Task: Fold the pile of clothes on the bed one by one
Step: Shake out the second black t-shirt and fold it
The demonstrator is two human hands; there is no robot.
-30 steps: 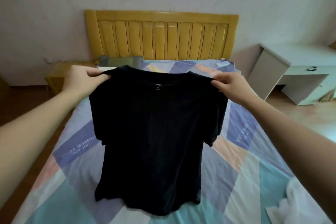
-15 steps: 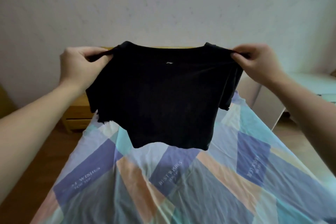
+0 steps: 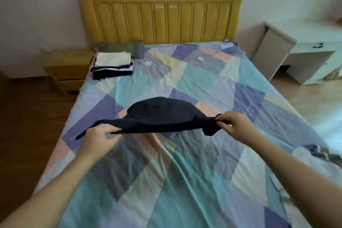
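Item: black shirt (image 3: 159, 114), held over the middle of the bed (image 3: 203, 181), at about 12 o'clock from the person. It lies nearly flat in the air, its far part billowing into a dome. Whether the far hem touches the sheet cannot be told. Judged purpose: spreading the garment flat on the sheet so that it can be folded.

Left hand (image 3: 100, 138), at 10 o'clock: fingers curled, pinching the shirt's near edge at one shoulder. A sleeve trails out past it toward 9 o'clock.

Right hand (image 3: 235, 126), at 2 o'clock: thumb and fingers pinching the opposite shoulder, with the other sleeve hanging just below the grip. The two hands are well apart, which keeps the near edge taut and level.

Stack (image 3: 112, 65), at the bed's far left corner, 11 o'clock: folded clothes, white on top, dark beneath, just in front of a grey-green pillow (image 3: 120, 48). Judged as finished pieces set clear of the working area.

Unfolded clothes (image 3: 318, 155), at the bed's right edge, 3 o'clock: partly out of view, within reach of the right hand. Judged as the remaining pile.

Surroundings: wooden headboard (image 3: 161, 18), nightstand (image 3: 68, 68) to the left, white desk (image 3: 305, 52) to the right.

Progress, judged: task part done, this shirt not yet folded.
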